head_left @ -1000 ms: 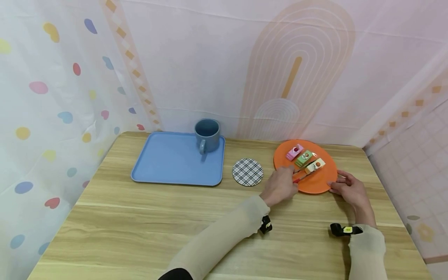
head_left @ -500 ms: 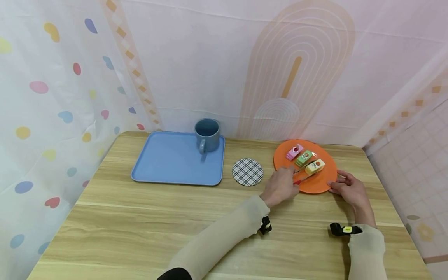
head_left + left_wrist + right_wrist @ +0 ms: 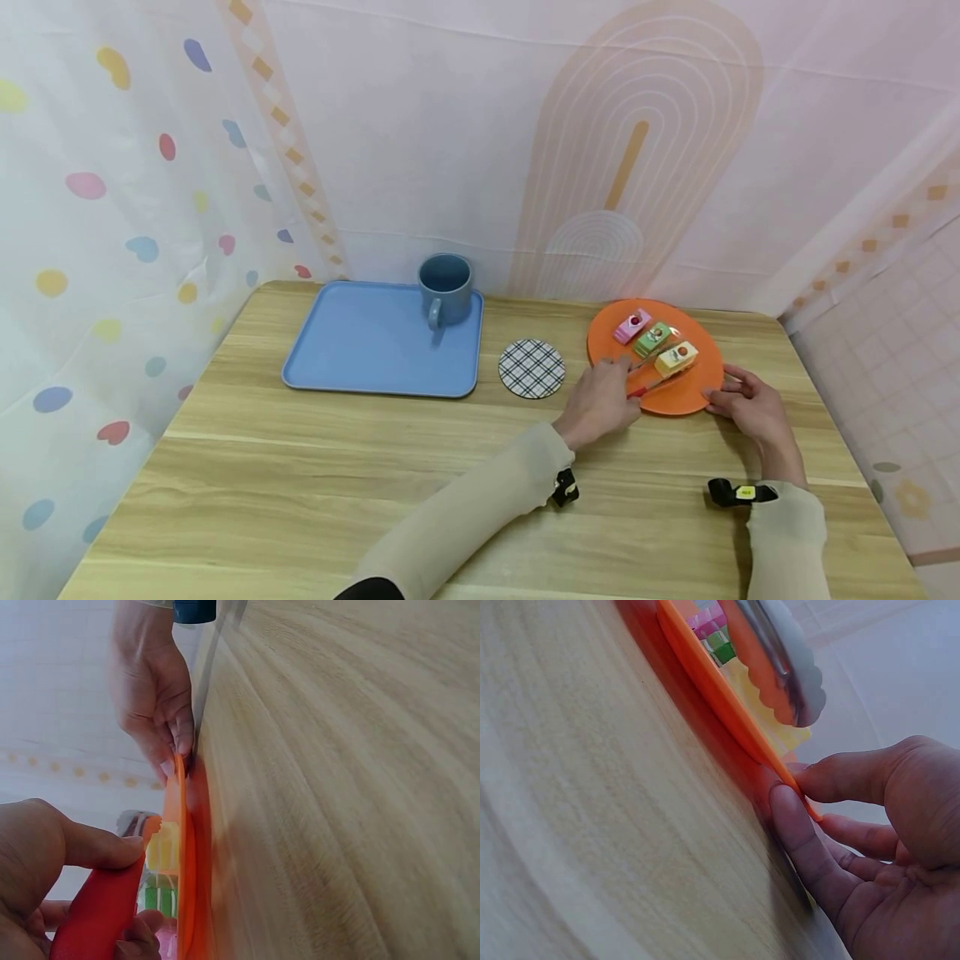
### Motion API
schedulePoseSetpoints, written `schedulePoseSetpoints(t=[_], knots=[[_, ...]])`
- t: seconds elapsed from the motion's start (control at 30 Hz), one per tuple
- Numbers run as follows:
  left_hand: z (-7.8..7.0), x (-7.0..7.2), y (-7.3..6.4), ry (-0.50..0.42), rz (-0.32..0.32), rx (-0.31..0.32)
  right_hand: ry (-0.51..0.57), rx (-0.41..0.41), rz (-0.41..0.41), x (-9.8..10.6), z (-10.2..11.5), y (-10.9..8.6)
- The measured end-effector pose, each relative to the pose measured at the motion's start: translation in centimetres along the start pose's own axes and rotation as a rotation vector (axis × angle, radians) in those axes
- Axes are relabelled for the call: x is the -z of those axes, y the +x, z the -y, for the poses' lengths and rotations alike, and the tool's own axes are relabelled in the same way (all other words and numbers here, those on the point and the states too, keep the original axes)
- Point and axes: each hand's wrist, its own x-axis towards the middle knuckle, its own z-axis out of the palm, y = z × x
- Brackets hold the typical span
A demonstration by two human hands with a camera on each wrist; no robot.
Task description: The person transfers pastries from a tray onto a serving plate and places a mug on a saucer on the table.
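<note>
My left hand (image 3: pixel 597 398) grips a pair of tongs by its red handle (image 3: pixel 97 915). The scalloped metal head of the tongs (image 3: pixel 786 682) reaches over an orange plate (image 3: pixel 678 402), its arms spread either side of a yellow toy cake slice (image 3: pixel 677 358). A green slice (image 3: pixel 652 338) and a pink slice (image 3: pixel 632 326) lie beside it in a slanting row. At the plate's right edge my right hand (image 3: pixel 753 408) pinches the rim between thumb and fingers. In the right wrist view the tongs hide part of the yellow slice.
Left of the plate lies a round checked coaster (image 3: pixel 532 368). Farther left, a blue tray (image 3: pixel 360 350) carries a blue-grey mug (image 3: pixel 446 290) in its back right corner. A patterned cloth (image 3: pixel 420 142) hangs behind the wooden table (image 3: pixel 300 483).
The arms of the tongs have spread apart around the yellow slice, which now rests flat on the plate. My right hand has kept its hold on the rim.
</note>
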Motion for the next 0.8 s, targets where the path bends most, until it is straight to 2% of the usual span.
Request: schedulePoseSetpoints(t=[0.3, 0.8], knots=[[0.6, 0.2, -0.5, -0.004, -0.029, -0.027, -0.001, -0.002, 0.001, 0.0, 0.1, -0.1], [1.9, 1.2, -1.9, -0.036, -0.032, -0.030, -0.018, 0.003, 0.006, 0.0, 0.0, -0.1]])
